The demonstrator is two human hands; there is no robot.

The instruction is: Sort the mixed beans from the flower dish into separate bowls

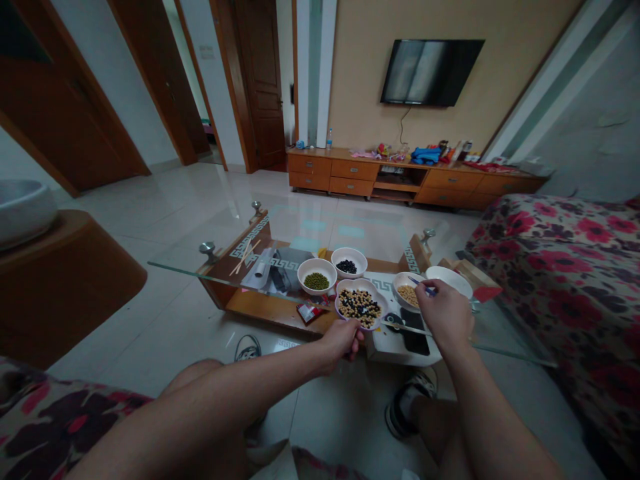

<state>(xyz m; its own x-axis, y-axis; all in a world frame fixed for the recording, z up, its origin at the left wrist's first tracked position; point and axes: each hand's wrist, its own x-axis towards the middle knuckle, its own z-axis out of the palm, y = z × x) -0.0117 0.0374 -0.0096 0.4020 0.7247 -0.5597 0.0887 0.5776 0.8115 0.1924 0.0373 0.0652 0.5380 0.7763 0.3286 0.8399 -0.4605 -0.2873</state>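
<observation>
My left hand point(343, 343) is closed on the near rim of a scalloped bowl point(341, 311) of mixed black and pale beans at the table's front edge. To its right, my right hand point(445, 317) pinches slim blue tweezers point(423, 287), tips pointing left over a white bowl point(396, 285) of pale yellow beans. The exact tip contact is too small to make out. Behind the scalloped bowl stand a white bowl point(306, 265) of green beans and another white bowl point(349, 253) of black beans.
The glass coffee table point(190, 272) bears chopsticks point(245, 257) at left, and a white plate point(450, 277) at right. A red packet point(309, 313) and a dark phone point(416, 337) lie close to the bowls. A flowered sofa point(565, 267) flanks the right side.
</observation>
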